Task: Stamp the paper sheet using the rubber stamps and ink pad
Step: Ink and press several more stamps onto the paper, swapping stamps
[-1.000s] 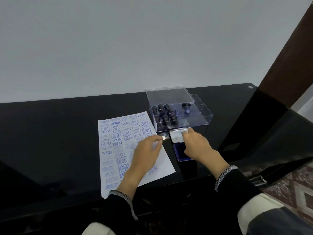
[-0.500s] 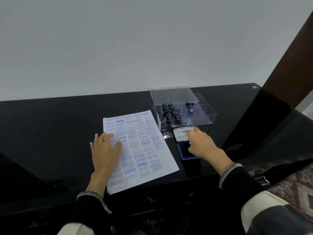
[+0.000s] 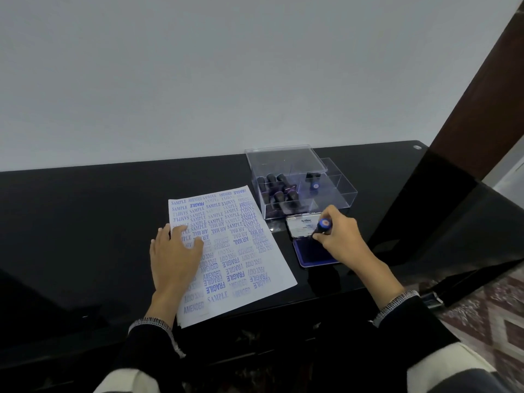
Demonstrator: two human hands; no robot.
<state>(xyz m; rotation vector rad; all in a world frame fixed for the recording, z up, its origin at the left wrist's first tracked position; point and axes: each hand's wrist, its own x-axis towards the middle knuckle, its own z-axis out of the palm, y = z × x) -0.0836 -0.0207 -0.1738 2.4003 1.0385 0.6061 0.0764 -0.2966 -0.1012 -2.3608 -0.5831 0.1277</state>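
A white paper sheet (image 3: 241,251) covered in blue stamped words lies on the black table (image 3: 85,222). My left hand (image 3: 174,255) rests flat on the sheet's left side, fingers spread. Right of the sheet sits the ink pad (image 3: 310,253), its blue pad exposed and its white lid (image 3: 302,225) raised behind it. My right hand (image 3: 340,239) grips a dark rubber stamp (image 3: 321,226) with a blue round top, held tilted with its lower end at the pad's upper edge. Behind the pad, a clear plastic box (image 3: 334,199) holds several more dark stamps (image 3: 279,190).
The box's clear lid (image 3: 283,157) sits over its back left part. A dark wooden post (image 3: 482,95) rises at the right, with a black glossy panel below it. A patterned floor (image 3: 487,307) shows past the table's right end. A pale wall lies behind.
My left hand moved from the sheet's right edge to its left side and lies flat there. My right hand has lifted slightly, so the stamp it holds over the pad now shows.
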